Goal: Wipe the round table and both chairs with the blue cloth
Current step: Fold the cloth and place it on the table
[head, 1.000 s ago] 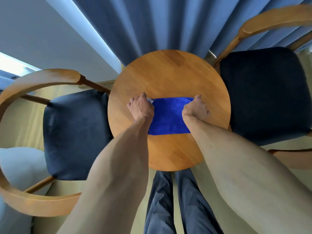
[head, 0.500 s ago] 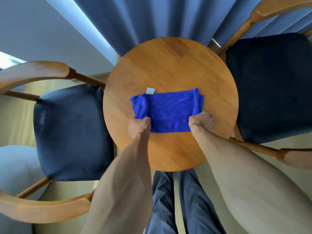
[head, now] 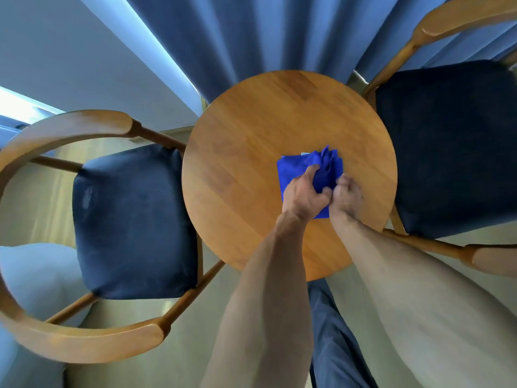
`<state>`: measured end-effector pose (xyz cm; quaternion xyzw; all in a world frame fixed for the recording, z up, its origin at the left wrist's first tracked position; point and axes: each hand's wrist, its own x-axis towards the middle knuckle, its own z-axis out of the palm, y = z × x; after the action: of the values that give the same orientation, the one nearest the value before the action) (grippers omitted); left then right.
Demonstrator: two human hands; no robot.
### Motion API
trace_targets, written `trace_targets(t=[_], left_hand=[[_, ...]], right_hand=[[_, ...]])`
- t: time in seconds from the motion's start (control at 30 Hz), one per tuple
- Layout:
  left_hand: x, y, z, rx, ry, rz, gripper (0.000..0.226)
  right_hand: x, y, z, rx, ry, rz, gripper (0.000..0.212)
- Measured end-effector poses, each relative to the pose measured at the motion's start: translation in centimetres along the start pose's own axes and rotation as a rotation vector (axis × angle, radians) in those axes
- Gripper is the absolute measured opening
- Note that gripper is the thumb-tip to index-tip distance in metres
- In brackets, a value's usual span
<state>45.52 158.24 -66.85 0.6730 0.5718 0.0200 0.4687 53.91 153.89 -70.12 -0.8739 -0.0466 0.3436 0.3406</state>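
The blue cloth (head: 296,169) lies bunched on the right half of the round wooden table (head: 246,163). My left hand (head: 303,196) grips the cloth's crumpled middle, its fingers curled into the folds. My right hand (head: 347,196) holds the cloth's near right edge, close against the left hand. A wooden chair with a dark blue seat (head: 131,219) stands left of the table. A second such chair (head: 453,147) stands on the right.
Blue curtains (head: 251,37) hang just behind the table. A white cushion (head: 36,278) shows under the left chair's curved backrest (head: 70,130). My legs in blue trousers (head: 333,340) are at the table's near edge.
The cloth was spread flat between my two hands. My left hand has swept right across it, gathering it into a bunch against my right hand on the table's right side.
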Motion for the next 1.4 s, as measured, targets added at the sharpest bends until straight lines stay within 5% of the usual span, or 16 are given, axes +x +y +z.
trace_targets(t=[0.1, 0.2, 0.4, 0.53, 0.67, 0.83, 1.0, 1.13, 1.23, 1.33, 1.4], left_hand=[[-0.3, -1.0, 0.5, -0.209, -0.045, -0.162, 0.052], [-0.5, -2.3, 0.9, -0.110, -0.015, -0.178, 0.046], [-0.2, -3.4, 2.1, 0.261, 0.025, -0.118, 0.038], [0.3, -3.0, 2.9, 0.341, 0.018, 0.036, 0.025], [0.7, -3.4, 2.8, 0.350, 0.077, 0.051, 0.031], [0.7, -4.0, 2.2, 0.387, 0.169, -0.121, 0.042], [1.3, -4.6, 1.2, 0.010, 0.232, -0.372, 0.051], [2.4, -5.4, 0.2, -0.214, 0.153, -0.461, 0.013], [2.1, -5.1, -0.2, -0.201, 0.208, -0.408, 0.008], [1.4, -5.6, -0.3, -0.143, 0.275, -0.436, 0.013], [1.1, -7.0, -0.6, -0.097, 0.310, -0.486, 0.017]], right_hand=[[1.3, 0.7, -1.0, 0.092, -0.172, 0.203, 0.062], [1.8, 1.1, -1.1, -0.082, -0.245, 0.140, 0.059], [0.9, -0.1, 0.7, -0.354, -0.106, -0.118, 0.021], [-0.1, -0.5, 0.6, -0.404, 0.062, -0.245, 0.044], [0.7, 0.0, 0.3, -0.554, 0.009, -0.234, 0.071], [1.6, 0.2, 0.1, -0.648, 0.048, -0.351, 0.046], [2.2, 0.7, 0.6, -0.478, 0.028, -0.387, 0.040], [2.5, 0.9, 1.5, -0.563, 0.113, -0.261, 0.044], [2.0, 0.4, 2.1, -0.583, 0.180, -0.598, 0.046], [2.2, 1.1, 3.6, -0.725, 0.021, -1.021, 0.037], [2.1, 1.9, 4.2, -0.788, -0.033, -0.958, 0.029]])
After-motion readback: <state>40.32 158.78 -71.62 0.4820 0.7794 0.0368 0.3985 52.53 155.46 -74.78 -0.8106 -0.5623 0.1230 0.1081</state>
